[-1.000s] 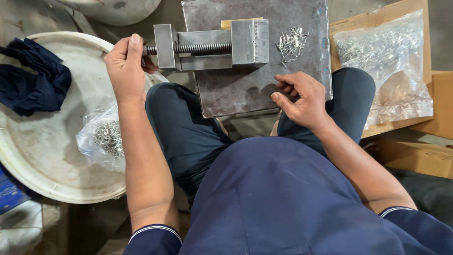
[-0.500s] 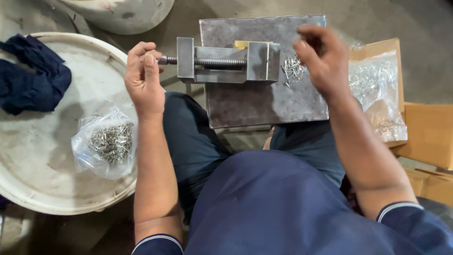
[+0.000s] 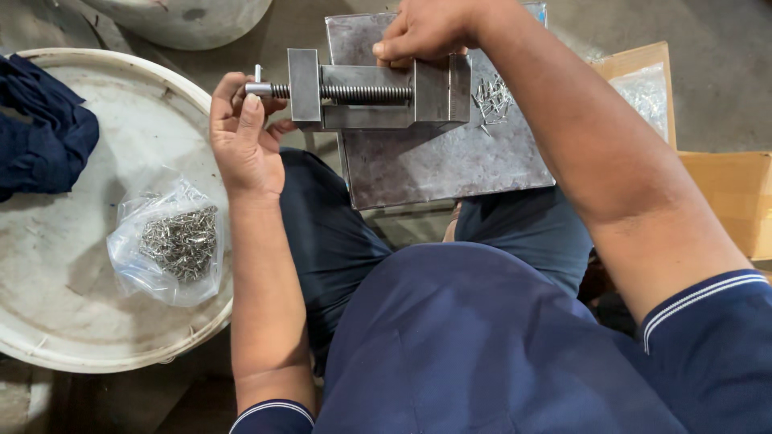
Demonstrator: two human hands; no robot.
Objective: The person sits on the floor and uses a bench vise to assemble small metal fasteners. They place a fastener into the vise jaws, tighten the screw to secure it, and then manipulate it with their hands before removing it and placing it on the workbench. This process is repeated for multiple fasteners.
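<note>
Vise: small grey steel machinist's vise (image 3: pixel 378 98) sits on a scuffed square steel plate (image 3: pixel 438 161) across the lap.
Left hand (image 3: pixel 244 141): wrapped round the screw handle end, presumably to turn it.
Right hand (image 3: pixel 426 32): pinched over the vise top; can't tell what it holds.
Nearby: loose small metal pins (image 3: pixel 492 98), clear plastic bag of pins (image 3: pixel 170 241) on a round white lid (image 3: pixel 72 321), concrete floor.

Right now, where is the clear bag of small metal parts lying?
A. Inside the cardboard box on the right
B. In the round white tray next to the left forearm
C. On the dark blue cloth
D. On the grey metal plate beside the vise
B: the clear bag of small metal parts lies on the round white tray, just beside the forearm of the left hand, apart from the dark blue cloth.
</note>
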